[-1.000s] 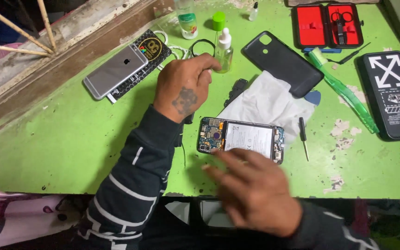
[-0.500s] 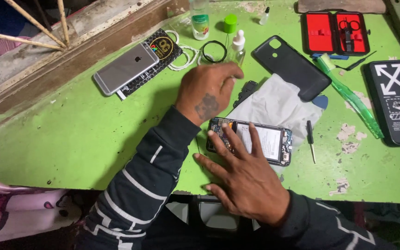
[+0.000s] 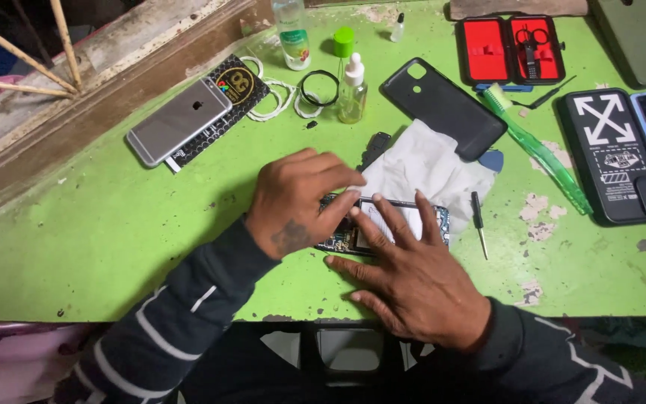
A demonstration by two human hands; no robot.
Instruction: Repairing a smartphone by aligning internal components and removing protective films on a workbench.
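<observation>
At the far left of the green table (image 3: 76, 247), a silver phone (image 3: 179, 120) is lying face down on a black patterned card (image 3: 237, 88), well apart from the work. Moving right, the left hand (image 3: 297, 202) is reaching in from the lower left and resting over the left end of the opened phone (image 3: 383, 224), its fingers curled and their tips pressing on that end; whether they are pinching a part there cannot be told, since the hand is covering the spot. The opened phone is lying flat near the front middle of the table, its long axis running left to right, circuit board exposed at the left end and a pale panel showing along its middle. It is lying directly under both hands, so neither hand is needing to travel; the left hand is covering the board end and the right hand the middle. The right hand (image 3: 413, 288) is coming up from the near edge, spread open and flat, fingertips resting on the pale panel and gripping nothing. Just behind the phone a white cloth (image 3: 420, 161) is lying crumpled, with a black back cover (image 3: 443, 108) beyond it. To the right, a small screwdriver (image 3: 478, 221) is lying just beside the phone's right end, and a green toothbrush (image 3: 536, 146) is lying diagonally farther out.
</observation>
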